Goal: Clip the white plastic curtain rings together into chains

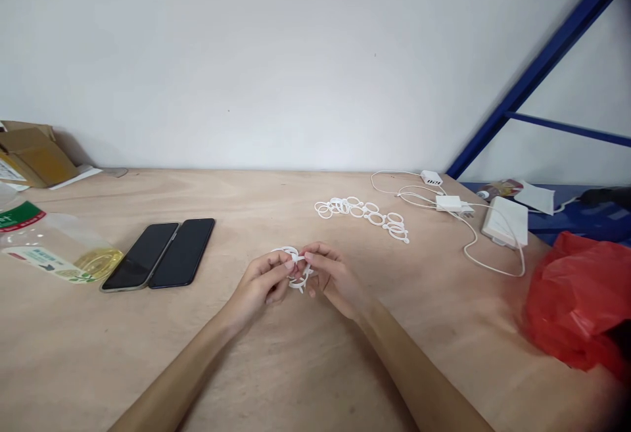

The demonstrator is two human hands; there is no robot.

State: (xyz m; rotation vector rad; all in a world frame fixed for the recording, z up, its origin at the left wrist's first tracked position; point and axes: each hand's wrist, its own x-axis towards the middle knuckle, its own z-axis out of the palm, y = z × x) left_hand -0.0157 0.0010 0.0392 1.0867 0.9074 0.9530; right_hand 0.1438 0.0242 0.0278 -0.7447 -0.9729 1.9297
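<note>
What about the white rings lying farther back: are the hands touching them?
No, those white rings lie beyond the left hand and right hand, with bare wooden tabletop between.

The rings (297, 284) you held, low in the centre of the frame, were plain white, matching the ring cluster (375, 219) right of centre. Your tabletop (266, 379) was pale brown with faint wood grain. At the left you had two black-screened phones (177, 258) and a clear bottle (59, 244), its label (22, 215) green and red; at the right, a bright red bag (576, 294) and a white box (505, 221). The beam (535, 69) upper right was dark blue.
</note>
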